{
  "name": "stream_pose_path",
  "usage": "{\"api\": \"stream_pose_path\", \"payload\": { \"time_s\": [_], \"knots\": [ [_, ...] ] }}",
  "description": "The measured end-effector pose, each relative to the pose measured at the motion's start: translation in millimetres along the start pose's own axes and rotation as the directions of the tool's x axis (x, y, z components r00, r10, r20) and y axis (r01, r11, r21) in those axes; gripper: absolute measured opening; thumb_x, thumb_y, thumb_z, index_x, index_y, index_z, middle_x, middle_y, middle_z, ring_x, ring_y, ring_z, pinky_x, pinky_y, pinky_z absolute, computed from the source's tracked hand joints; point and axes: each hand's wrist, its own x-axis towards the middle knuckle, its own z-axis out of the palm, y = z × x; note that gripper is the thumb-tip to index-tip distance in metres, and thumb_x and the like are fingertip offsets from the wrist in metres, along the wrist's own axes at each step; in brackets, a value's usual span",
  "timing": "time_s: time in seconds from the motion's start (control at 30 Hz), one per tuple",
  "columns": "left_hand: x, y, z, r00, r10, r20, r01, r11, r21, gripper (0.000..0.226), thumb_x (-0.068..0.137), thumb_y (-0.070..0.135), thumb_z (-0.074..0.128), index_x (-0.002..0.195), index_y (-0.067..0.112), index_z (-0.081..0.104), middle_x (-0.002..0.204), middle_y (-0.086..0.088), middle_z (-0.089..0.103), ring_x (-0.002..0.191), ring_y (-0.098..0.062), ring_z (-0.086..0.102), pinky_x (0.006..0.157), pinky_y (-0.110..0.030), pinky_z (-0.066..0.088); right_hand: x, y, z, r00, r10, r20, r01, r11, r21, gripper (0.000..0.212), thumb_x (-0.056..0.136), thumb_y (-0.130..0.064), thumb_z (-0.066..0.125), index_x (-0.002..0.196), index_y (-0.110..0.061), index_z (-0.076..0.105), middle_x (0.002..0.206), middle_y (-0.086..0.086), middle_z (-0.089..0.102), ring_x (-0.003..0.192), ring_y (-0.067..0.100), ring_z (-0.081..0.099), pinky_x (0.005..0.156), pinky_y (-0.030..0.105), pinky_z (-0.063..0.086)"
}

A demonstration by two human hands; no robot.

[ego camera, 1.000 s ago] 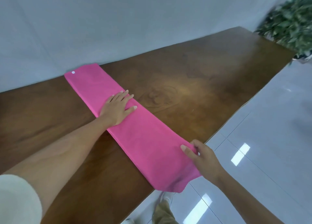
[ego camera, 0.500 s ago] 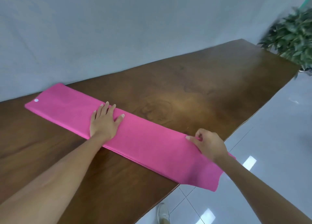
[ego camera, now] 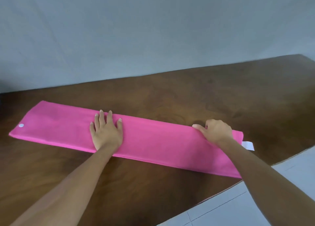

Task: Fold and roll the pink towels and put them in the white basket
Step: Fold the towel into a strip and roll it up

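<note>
Five fingers [ego camera: 110,119] of the left hand [ego camera: 106,133] lie straight and slightly spread, pressed flat on the pink towel [ego camera: 153,140] about a third of the way along from its left end. The right hand [ego camera: 215,132] has its fingers curled at the towel's far long edge near the right end, with one digit stretched leftward along that edge; it grips the cloth there. The towel is folded into a long narrow strip lying flat on the brown wooden table [ego camera: 187,98]. Its long axis runs left to right, the right end angled nearer the person and close to the table's front edge. A small white dot [ego camera: 21,125] sits by the left end, and a white tag [ego camera: 248,145] sticks out at the right end. Behind the table stands a pale grey wall [ego camera: 136,29]; tiled floor [ego camera: 255,208] shows at lower right
</note>
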Motion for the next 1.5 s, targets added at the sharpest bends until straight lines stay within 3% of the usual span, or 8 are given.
{"api": "stream_pose_path", "payload": {
  "time_s": [0.23, 0.43, 0.6, 0.73, 0.87, 0.97, 1.27, 1.5],
  "knots": [
    [-10.3, 6.0, 0.0, 0.999, -0.038, -0.031, 0.039, 0.999, 0.034, 0.064, 0.104, 0.053, 0.026, 0.158, 0.018, 0.031, 0.167, -0.014, 0.021, 0.155, -0.032, 0.012, 0.125, -0.05, 0.008, 31.9, 23.5, 19.7, 0.98, -0.036, -0.197, 0.013, 0.993, -0.114, 0.059, 0.098, -0.068, 0.031, 0.092, -0.012, 0.05, 0.085, 0.01, 0.07, 0.086, 0.031, 0.067, 0.078, 0.04, 0.038],
    [-13.5, 13.9, 2.0, 0.902, 0.432, 0.021, -0.432, 0.9, 0.065, 0.064, 0.103, 0.052, 0.022, 0.155, 0.018, 0.039, 0.163, -0.008, 0.032, 0.154, -0.024, 0.02, 0.126, -0.044, 0.011, 23.2, 21.7, 26.3, 0.94, -0.038, -0.339, 0.024, 0.999, -0.044, 0.036, 0.1, -0.041, 0.052, 0.099, -0.006, 0.06, 0.1, 0.015, 0.064, 0.098, 0.037, 0.056, 0.084, 0.046, 0.041],
    [-22.1, 25.6, 0.9, 0.728, 0.664, 0.17, -0.675, 0.738, 0.007, 0.074, 0.097, 0.057, 0.004, 0.162, 0.024, 0.021, 0.169, 0.002, 0.014, 0.156, -0.013, 0.004, 0.125, -0.031, -0.003, -16.9, -42.2, 28.3, 0.956, -0.14, -0.257, 0.23, 0.901, 0.367, 0.028, 0.1, -0.019, 0.056, 0.122, -0.002, 0.061, 0.121, 0.016, 0.062, 0.116, 0.035, 0.055, 0.101, 0.042, 0.041],
    [-20.6, 23.7, -0.2, 0.715, 0.665, 0.215, -0.676, 0.736, -0.027, 0.06, 0.107, 0.05, 0.013, 0.163, 0.027, 0.01, 0.17, 0.007, 0.003, 0.155, -0.007, -0.004, 0.121, -0.025, -0.01, -64.2, -115.3, 42.6, 0.975, -0.181, -0.132, 0.223, 0.839, 0.497, 0.051, 0.107, -0.033, 0.041, 0.153, -0.011, 0.038, 0.159, 0.007, 0.039, 0.148, 0.024, 0.031, 0.122, 0.036, 0.023],
    [-13.7, 11.1, -6.2, 0.712, 0.658, 0.246, -0.671, 0.74, -0.038, 0.059, 0.108, 0.05, 0.018, 0.162, 0.031, 0.006, 0.17, 0.01, 0.0, 0.155, -0.006, -0.006, 0.126, -0.032, -0.004, -81.8, -158.4, 46.8, 0.989, -0.144, -0.021, 0.144, 0.945, 0.294, 0.067, 0.101, -0.063, 0.016, 0.161, -0.034, 0.004, 0.169, 0.01, 0.002, 0.155, 0.037, -0.001, 0.124, 0.051, 0.002],
    [-2.6, -12.0, -13.8, 0.771, 0.585, 0.252, -0.609, 0.793, 0.02, 0.063, 0.105, 0.055, 0.011, 0.162, 0.03, 0.002, 0.17, 0.009, -0.002, 0.156, -0.009, -0.007, 0.127, -0.038, 0.0, -84.6, -177.1, 46.7, 0.995, -0.072, 0.063, 0.059, 0.98, 0.189, 0.089, 0.078, -0.082, -0.009, 0.157, -0.042, -0.011, 0.167, 0.016, -0.014, 0.151, 0.048, -0.013, 0.119, 0.063, -0.006],
    [37.3, -105.5, -39.0, 0.883, 0.398, 0.249, -0.436, 0.892, 0.121, 0.075, 0.098, 0.071, 0.006, 0.162, 0.032, -0.006, 0.169, 0.006, -0.01, 0.156, -0.013, -0.011, 0.127, -0.041, -0.003, -82.1, -196.5, 55.5, 0.994, 0.051, 0.094, -0.052, 0.999, 0.008, 0.085, 0.078, -0.086, -0.01, 0.152, -0.046, -0.024, 0.165, 0.019, -0.018, 0.148, 0.052, -0.016, 0.115, 0.073, -0.006],
    [67.6, -172.3, -62.0, 0.944, 0.249, 0.216, -0.283, 0.948, 0.147, 0.081, 0.094, 0.074, 0.005, 0.162, 0.031, -0.001, 0.17, -0.001, -0.006, 0.157, -0.021, -0.006, 0.127, -0.043, 0.001, -85.5, -201.4, 53.2, 0.995, -0.018, 0.096, 0.023, 0.998, -0.06, 0.094, 0.072, -0.084, -0.019, 0.155, -0.041, -0.021, 0.167, -0.003, -0.021, 0.152, 0.039, -0.02, 0.111, 0.079, 0.004]
  ]
}}
